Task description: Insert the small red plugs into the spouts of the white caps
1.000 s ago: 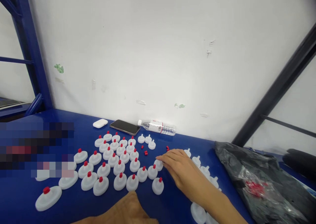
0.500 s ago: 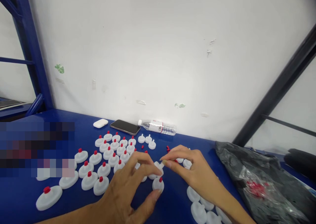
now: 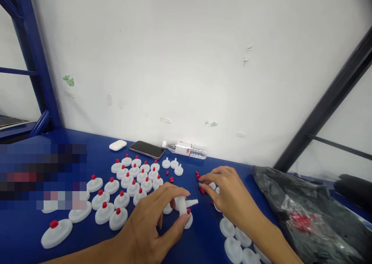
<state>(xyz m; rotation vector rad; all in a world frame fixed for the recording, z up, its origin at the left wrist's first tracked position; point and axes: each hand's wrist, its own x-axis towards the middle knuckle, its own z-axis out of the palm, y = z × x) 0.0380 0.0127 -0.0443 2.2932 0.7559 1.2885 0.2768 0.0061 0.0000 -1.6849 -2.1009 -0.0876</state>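
My left hand (image 3: 164, 217) pinches a white plastic nozzle cap (image 3: 182, 206) between thumb and fingers, its bare spout pointing right. Just below it, partly covered by the thumb, stands another white nozzle cap with a red tip (image 3: 188, 220). My right hand (image 3: 225, 186) is over a scatter of small red caps (image 3: 201, 190) to the right. Its thumb and index fingertip are slightly apart, close to the red caps, with nothing visible between them. Partly behind this hand lie more white nozzle caps (image 3: 213, 185).
Many red-tipped white nozzle caps (image 3: 133, 188) cover the left of the blue table (image 3: 87, 142). Bare ones (image 3: 233, 250) lie at the lower right. Behind are a white case (image 3: 117, 145), a phone (image 3: 147, 149) and a water bottle (image 3: 186, 149). A black plastic bag (image 3: 279, 190) lies right.
My right hand has let go of the nozzle cap's spout and moved slightly right to the red caps. My left hand still holds the nozzle cap, its spout now turned right.
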